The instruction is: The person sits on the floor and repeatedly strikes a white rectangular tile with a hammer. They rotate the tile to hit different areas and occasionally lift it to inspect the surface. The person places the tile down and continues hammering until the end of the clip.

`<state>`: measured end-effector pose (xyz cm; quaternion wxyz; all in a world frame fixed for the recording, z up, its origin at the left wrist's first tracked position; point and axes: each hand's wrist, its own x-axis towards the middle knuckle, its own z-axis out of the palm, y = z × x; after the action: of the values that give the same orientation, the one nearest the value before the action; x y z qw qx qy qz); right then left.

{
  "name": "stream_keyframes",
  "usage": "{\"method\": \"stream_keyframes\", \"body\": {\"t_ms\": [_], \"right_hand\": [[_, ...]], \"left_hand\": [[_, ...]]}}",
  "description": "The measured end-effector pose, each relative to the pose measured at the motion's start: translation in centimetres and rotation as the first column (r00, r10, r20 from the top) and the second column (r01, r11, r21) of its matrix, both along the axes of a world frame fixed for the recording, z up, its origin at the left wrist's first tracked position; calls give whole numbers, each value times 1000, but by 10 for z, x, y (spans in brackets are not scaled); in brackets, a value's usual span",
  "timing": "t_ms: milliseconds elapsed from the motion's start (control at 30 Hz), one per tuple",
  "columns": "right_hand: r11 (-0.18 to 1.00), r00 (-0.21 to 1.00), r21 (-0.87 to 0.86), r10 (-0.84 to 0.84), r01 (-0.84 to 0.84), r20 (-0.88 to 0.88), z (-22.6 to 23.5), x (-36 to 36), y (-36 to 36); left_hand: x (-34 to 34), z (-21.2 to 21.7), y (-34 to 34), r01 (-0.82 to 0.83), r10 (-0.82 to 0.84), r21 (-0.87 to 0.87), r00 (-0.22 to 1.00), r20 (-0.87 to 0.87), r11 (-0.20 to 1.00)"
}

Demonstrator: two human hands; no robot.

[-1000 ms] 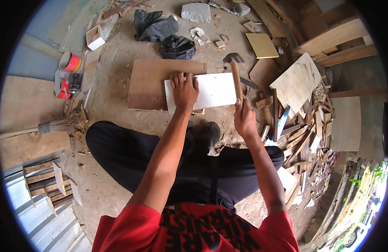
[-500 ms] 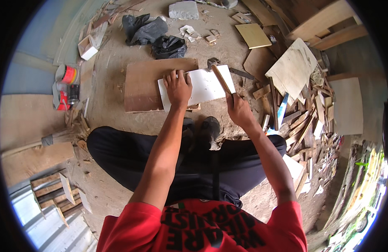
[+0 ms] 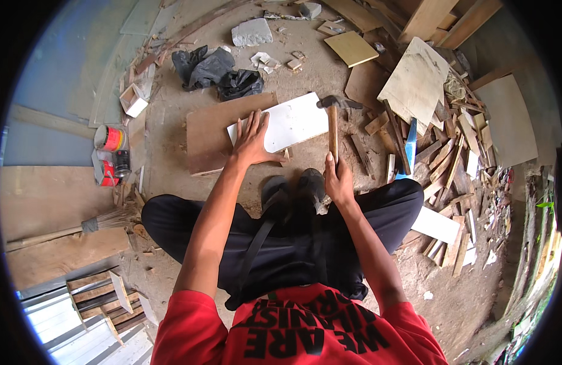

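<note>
A white board (image 3: 300, 126) lies slantwise in front of my feet, partly over a brown plywood sheet (image 3: 209, 141). My left hand (image 3: 251, 146) rests on the board's left end, fingers spread and thumb stretched along its near edge. In my right hand (image 3: 339, 180) is the wooden handle of a claw hammer (image 3: 334, 129), gripped near its lower end. Its dark metal head is just beyond the board's right end, with the claw pointing right. A bit of wood (image 3: 286, 157) shows under the board's near edge.
Scrap wood (image 3: 442, 161) is heaped on the right, with a blue-bladed saw (image 3: 410, 149) and a pale panel (image 3: 416, 79). Black plastic bags (image 3: 211, 70) and a grey block (image 3: 251, 32) lie farther off. Cans (image 3: 109, 139) and a broom (image 3: 104, 220) are on the left.
The hammer has swung from over the board's far right corner to beyond its right end, now more upright. My left hand has turned and spread, its thumb reaching to the near edge.
</note>
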<state>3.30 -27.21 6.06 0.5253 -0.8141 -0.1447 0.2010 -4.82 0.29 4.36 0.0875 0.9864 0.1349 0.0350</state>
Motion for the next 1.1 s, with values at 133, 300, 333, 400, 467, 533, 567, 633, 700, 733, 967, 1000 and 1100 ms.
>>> {"method": "stream_keyframes", "body": {"t_ms": [133,300,333,400,467,533,567,633,700,733,967,1000,1100], "right_hand": [[995,994,102,4,8,-113,-15,-10,-18],[916,932,362,-32,172,-361,53,-47,-34],[892,914,426,41,148,-404,62,-60,-40],[892,886,425,68,151,-459,86,-81,-56],[927,838,375,189,21,-512,114,-81,-65],[921,742,376,324,-105,-587,142,-65,-72],[921,710,347,364,-178,-603,159,-60,-73],[885,654,314,465,-343,-597,180,-50,-75],[836,548,329,540,-439,-639,199,-39,-76],[816,523,330,563,-475,-639,208,-34,-76],[729,419,271,611,-629,-672,231,1,-76],[738,422,262,597,-622,-682,235,3,-76],[724,411,248,599,-643,-687,233,13,-80]], "left_hand": [[9,12,1,-75,61,-69,979,-193,995],[6,43,1,-49,56,-438,998,2,898],[-2,43,7,24,41,-490,992,122,872],[-8,89,-2,155,59,-861,976,208,484],[-23,99,16,158,117,-953,974,193,259],[-41,106,29,103,192,-994,976,107,30],[-52,113,26,71,253,-993,966,46,-91],[-64,119,23,86,297,-953,955,-4,-290],[-79,119,20,139,293,-881,956,0,-453],[-85,119,22,131,238,-886,971,23,-445],[-113,127,37,62,-28,-993,997,65,-102],[-115,128,38,69,-59,-997,996,70,-29],[-123,134,29,63,-39,-997,997,61,38]]}}
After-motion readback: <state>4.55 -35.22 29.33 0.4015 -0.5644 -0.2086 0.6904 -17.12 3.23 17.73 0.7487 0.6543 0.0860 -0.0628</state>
